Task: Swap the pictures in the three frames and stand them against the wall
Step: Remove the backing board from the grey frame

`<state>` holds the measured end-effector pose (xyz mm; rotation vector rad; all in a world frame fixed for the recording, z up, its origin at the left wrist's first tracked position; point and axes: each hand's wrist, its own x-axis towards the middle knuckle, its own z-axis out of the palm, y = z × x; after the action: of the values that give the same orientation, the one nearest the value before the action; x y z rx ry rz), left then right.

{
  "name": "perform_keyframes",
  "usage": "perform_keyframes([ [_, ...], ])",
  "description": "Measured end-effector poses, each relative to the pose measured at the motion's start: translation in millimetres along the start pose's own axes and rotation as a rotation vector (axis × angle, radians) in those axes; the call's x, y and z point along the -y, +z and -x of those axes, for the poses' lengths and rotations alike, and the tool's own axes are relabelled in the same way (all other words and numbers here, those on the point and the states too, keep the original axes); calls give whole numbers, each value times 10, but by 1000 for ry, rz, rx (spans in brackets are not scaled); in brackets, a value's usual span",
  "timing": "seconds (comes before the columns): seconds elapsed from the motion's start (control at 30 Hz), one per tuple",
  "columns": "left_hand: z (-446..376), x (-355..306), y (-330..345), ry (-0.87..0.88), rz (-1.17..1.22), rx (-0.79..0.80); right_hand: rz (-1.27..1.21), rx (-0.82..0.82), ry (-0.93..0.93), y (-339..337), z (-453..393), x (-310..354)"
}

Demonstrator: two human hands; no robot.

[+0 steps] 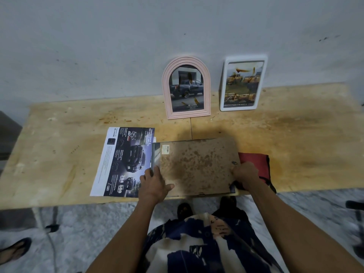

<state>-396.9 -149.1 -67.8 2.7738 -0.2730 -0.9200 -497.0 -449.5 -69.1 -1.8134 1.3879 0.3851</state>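
A dark frame lies face down near the table's front edge, its stained brown backing board (199, 164) on top. My left hand (155, 184) presses on the board's near left corner, fingers over the frame's left edge. My right hand (245, 174) grips the board's near right corner. A pink arched frame (186, 87) with a dark truck picture leans against the wall. To its right a white rectangular frame (243, 83) with a yellow truck picture also leans there. A loose truck brochure page (124, 160) lies flat, left of the dark frame.
A red cloth (256, 162) lies under the dark frame's right side. The wooden table (59, 154) is stained and stands against a grey wall. A sandalled foot (13, 251) shows on the floor at the lower left, and a cable (51, 227) hangs below the table.
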Motion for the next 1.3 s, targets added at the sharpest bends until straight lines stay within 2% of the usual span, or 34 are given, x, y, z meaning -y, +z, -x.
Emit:
perform_keyframes([
  [0.17, 0, 10, 15, 5, -12, -9, 22, 41, -52, -102, 32, -20],
  [0.4, 16, 7, 0, -14, -26, 0, -31, -18, -164, -96, 99, -38],
  [0.77, 55, -61, -17, -33, -19, 14, -294, 2, -36, -45, -2, -157],
  [1.1, 131, -169, -45, -68, -34, 25, -450, -204, -145, -56, 292, -210],
  [1.3, 131, -199, -62, -73, 22, 40, -479, -164, -123, -214, 275, -210],
])
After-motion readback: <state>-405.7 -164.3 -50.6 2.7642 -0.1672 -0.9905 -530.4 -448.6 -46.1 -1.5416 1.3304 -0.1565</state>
